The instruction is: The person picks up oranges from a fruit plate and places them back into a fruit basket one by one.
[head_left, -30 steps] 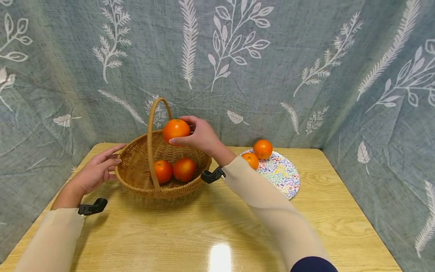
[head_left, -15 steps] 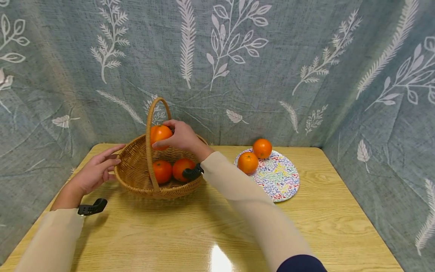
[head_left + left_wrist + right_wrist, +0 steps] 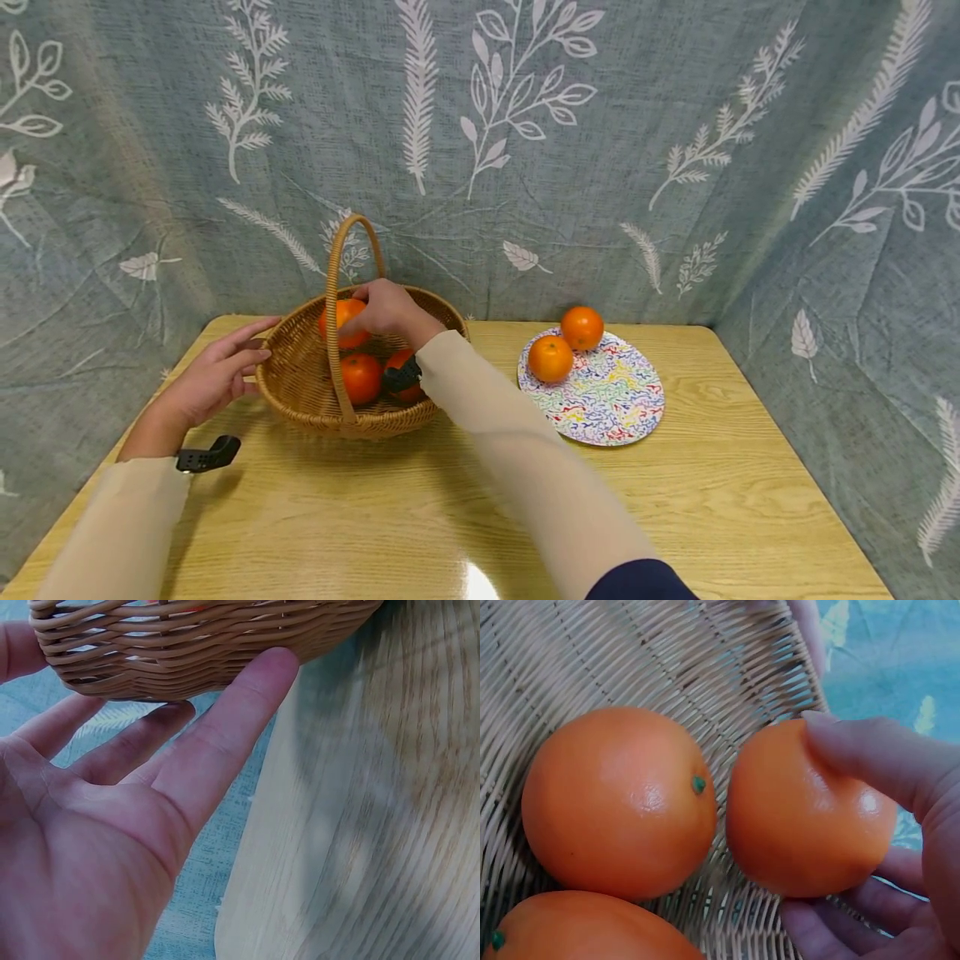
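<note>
My right hand (image 3: 388,307) reaches into the wicker basket (image 3: 296,379), gripping an orange (image 3: 352,312) just behind the arched handle. In the right wrist view, thumb and fingers wrap the held orange (image 3: 810,817) low against the weave. Beside it inside are two more: one orange (image 3: 362,380) in full view, and another orange (image 3: 403,365) partly covered by my right wrist strap. At the basket's left end my left hand (image 3: 212,379) touches the rim with fingers extended. The left wrist view has those fingers straight against the basket's woven underside (image 3: 187,652).
To the right lies a round plate (image 3: 611,408) with a colourful squiggle pattern. Two oranges, a nearer orange (image 3: 551,359) and a farther orange (image 3: 582,328), sit on its back left. A patterned grey-blue cloth (image 3: 525,208) rises behind the wooden table (image 3: 337,525).
My right hand has carried the orange left and down, from above the rim into the basket. The left hand stays at the basket's left end.
</note>
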`<state>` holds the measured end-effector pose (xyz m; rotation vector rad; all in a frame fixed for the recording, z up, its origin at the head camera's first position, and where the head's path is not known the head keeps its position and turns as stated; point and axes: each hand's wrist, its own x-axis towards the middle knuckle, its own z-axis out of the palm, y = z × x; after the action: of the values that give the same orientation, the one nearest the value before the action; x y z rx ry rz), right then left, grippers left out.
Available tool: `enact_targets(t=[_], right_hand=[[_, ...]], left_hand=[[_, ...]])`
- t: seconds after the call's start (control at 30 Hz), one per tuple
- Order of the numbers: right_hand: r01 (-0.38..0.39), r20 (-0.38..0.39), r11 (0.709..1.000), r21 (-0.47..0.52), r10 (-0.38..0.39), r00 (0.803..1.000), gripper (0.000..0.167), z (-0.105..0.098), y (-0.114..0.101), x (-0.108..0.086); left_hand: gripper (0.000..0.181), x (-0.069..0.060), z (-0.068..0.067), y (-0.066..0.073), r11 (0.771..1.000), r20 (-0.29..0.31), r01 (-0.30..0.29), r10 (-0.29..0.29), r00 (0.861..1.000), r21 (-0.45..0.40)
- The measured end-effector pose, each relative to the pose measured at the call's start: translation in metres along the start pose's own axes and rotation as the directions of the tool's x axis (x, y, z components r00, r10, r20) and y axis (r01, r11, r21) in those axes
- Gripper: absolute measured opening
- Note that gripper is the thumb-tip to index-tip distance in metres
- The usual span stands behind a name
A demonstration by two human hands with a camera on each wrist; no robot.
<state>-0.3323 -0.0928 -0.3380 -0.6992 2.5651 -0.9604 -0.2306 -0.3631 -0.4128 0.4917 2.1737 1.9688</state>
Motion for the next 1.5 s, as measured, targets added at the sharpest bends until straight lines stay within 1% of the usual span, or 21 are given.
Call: enact_targets(t=[0.1,0.27,0.37,0.47,0.5,0.6,0.63,0.67,0.73,0.9,0.93,0.97,1.0,1.03,1.07,1.13,1.2,1.3,1.37,1.5], right_hand=[[-0.034,0.012,0.999,-0.036,0.035,0.999,0.07,0.003,0.002,0.003],[-0.09,0.003,0.993,-0.071,0.09,0.996,0.072,0.007,0.007,0.011],[-0.108,-0.001,0.987,-0.117,0.109,0.994,0.074,0.008,0.008,0.017],[-0.117,0.012,0.982,-0.146,0.12,0.993,0.075,0.008,0.006,0.02],[-0.119,0.013,0.982,-0.147,0.122,0.992,0.073,0.008,0.005,0.02],[-0.116,0.056,0.976,-0.182,0.128,0.99,0.041,0.005,0.006,0.021],[-0.11,0.071,0.975,-0.194,0.126,0.99,0.034,0.005,0.006,0.022],[-0.102,0.083,0.973,-0.207,0.122,0.989,0.034,0.004,0.007,0.022],[-0.087,0.123,0.971,-0.222,0.116,0.986,0.045,0.003,0.009,0.022],[-0.015,0.158,0.975,-0.22,0.051,0.986,0.046,-0.006,0.016,0.015],[0.004,0.153,0.975,-0.22,0.031,0.988,0.04,-0.01,0.017,0.012],[0.023,0.156,0.975,-0.22,0.012,0.988,0.039,-0.013,0.019,0.01],[0.035,0.154,0.977,-0.21,-0.003,0.988,0.032,-0.017,0.02,0.006],[0.044,0.153,0.977,-0.207,-0.012,0.988,0.03,-0.021,0.021,0.003],[0.059,0.147,0.977,-0.207,-0.028,0.989,0.032,-0.025,0.022,0.0],[0.083,0.14,0.978,-0.192,-0.057,0.989,0.053,-0.033,0.023,-0.008],[0.109,0.14,0.976,-0.186,-0.084,0.987,0.067,-0.04,0.024,-0.015],[0.163,0.148,0.97,-0.182,-0.137,0.98,0.072,-0.05,0.025,-0.028],[0.199,0.143,0.967,-0.161,-0.176,0.974,0.073,-0.055,0.027,-0.037],[0.252,0.109,0.964,-0.08,-0.243,0.964,0.07,-0.066,0.033,-0.057]], left_hand=[[0.06,0.001,0.001,0.0,1.0,-0.007,0.0,0.0,1.0,0.001],[0.06,0.002,0.002,-0.001,1.0,-0.009,-0.005,0.005,1.0,0.003],[0.06,0.002,0.002,-0.001,1.0,-0.007,-0.013,0.013,1.0,-0.004],[0.06,0.001,0.0,-0.001,1.0,-0.006,-0.02,0.02,1.0,-0.009],[0.06,0.0,0.0,-0.001,1.0,-0.006,-0.022,0.022,1.0,-0.012],[0.06,0.0,0.0,0.0,1.0,-0.005,-0.022,0.022,1.0,-0.016],[0.06,0.0,0.0,0.001,1.0,-0.004,-0.021,0.021,1.0,-0.017],[0.061,0.0,0.0,0.001,1.0,-0.004,-0.019,0.018,1.0,-0.017],[0.061,0.0,0.0,0.002,1.0,-0.005,-0.015,0.015,1.0,-0.015],[0.061,-0.001,0.0,0.003,1.0,-0.01,-0.001,0.0,1.0,-0.019],[0.061,0.0,0.0,0.003,1.0,-0.01,0.001,-0.001,1.0,-0.02],[0.061,0.0,0.0,0.003,1.0,-0.01,0.002,-0.003,1.0,-0.02],[0.061,0.0,0.0,0.003,1.0,-0.009,0.003,-0.003,1.0,-0.022],[0.061,0.0,0.0,0.002,1.0,-0.008,0.001,-0.002,1.0,-0.023],[0.061,-0.001,0.0,0.002,1.0,-0.007,0.0,0.0,1.0,-0.022],[0.061,-0.001,0.0,0.001,1.0,-0.008,-0.003,0.003,1.0,-0.019],[0.061,-0.001,0.0,0.001,1.0,-0.009,-0.003,0.003,1.0,-0.017],[0.061,-0.001,-0.001,-0.001,1.0,-0.012,0.002,-0.002,1.0,-0.013],[0.061,-0.001,-0.001,-0.001,1.0,-0.015,0.005,-0.005,1.0,-0.009],[0.061,0.0,-0.001,-0.001,1.0,-0.019,0.005,-0.005,1.0,0.0]])
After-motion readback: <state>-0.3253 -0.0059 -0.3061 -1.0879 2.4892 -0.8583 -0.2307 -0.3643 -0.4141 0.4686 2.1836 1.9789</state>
